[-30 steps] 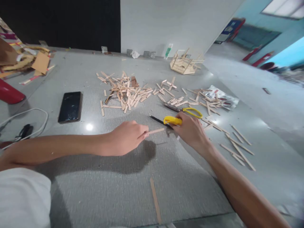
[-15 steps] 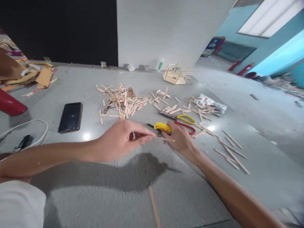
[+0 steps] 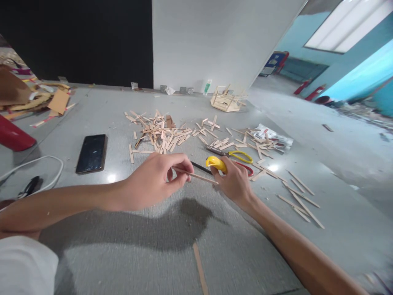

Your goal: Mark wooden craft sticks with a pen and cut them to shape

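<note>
My left hand (image 3: 156, 178) pinches a thin flat wooden stick (image 3: 201, 177) between thumb and fingers, above the table. The stick's far end reaches to the fingertips of my right hand (image 3: 235, 178); whether they touch it, I cannot tell. My right hand is closed on a curved yellow object (image 3: 216, 163), whose kind does not show clearly. Behind the stick lies a dark pen-like rod (image 3: 201, 167). Scissors (image 3: 241, 155) with one yellow and one red handle lie just beyond my right hand, partly hidden by it. Another wooden stick (image 3: 200, 268) rests on the table nearer to me.
A heap of wooden sticks (image 3: 166, 133) lies ahead, with longer sticks (image 3: 302, 198) at right. A small wooden frame (image 3: 227, 102) and a green-white tube (image 3: 207, 87) stand at the back. At left are a phone (image 3: 91, 153), a white cable (image 3: 58, 174) and a red cylinder (image 3: 15, 135).
The stick has shifted left and now sits further inside my left hand's pinch, turned slightly. My right hand and the yellow object have moved a little to the right.
</note>
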